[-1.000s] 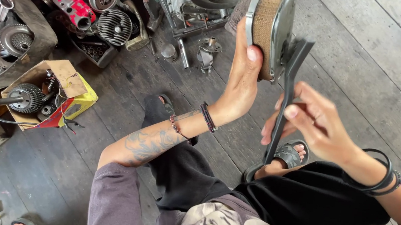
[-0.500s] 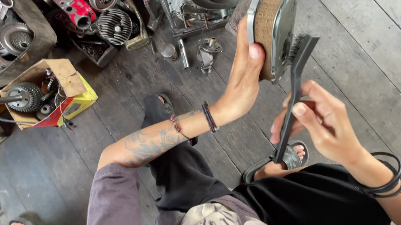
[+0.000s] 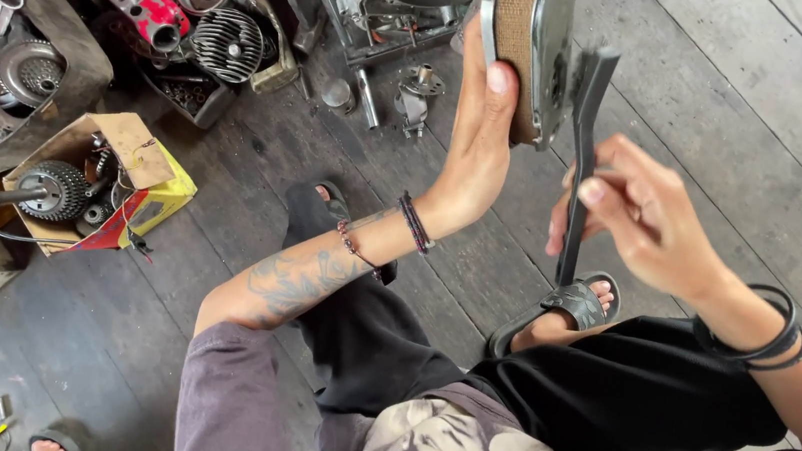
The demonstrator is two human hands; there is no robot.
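Head-camera view looked down on a seated person whose left hand (image 3: 480,129) was raised upright, palm and fingers wrapped against the edge of a round air filter with a tan pleated band and a flat grey metal face (image 3: 527,43). That hand was closed on the filter, thumb pressed on the tan band, and the filter stood on edge above the hand, at the top of the frame.

Just to its right, the right hand (image 3: 628,216) was clamped around the handle of a slim black plastic brush (image 3: 583,146). The brush stood nearly upright, its head level with the filter's metal face and right beside it (whether the bristles actually touched the metal could not be told). The handle ran down through the fingers and ended just above a black sandal (image 3: 573,306).

Filter's band looked brownish and ribbed; its face plate was dull grey with a small dark opening.

Beneath lay a worn grey wooden plank floor (image 3: 737,103). To the left sat a torn cardboard box with yellow sides holding a toothed gear and shaft (image 3: 89,185), and farther up a finned metal engine cylinder (image 3: 225,44) among loose engine parts.
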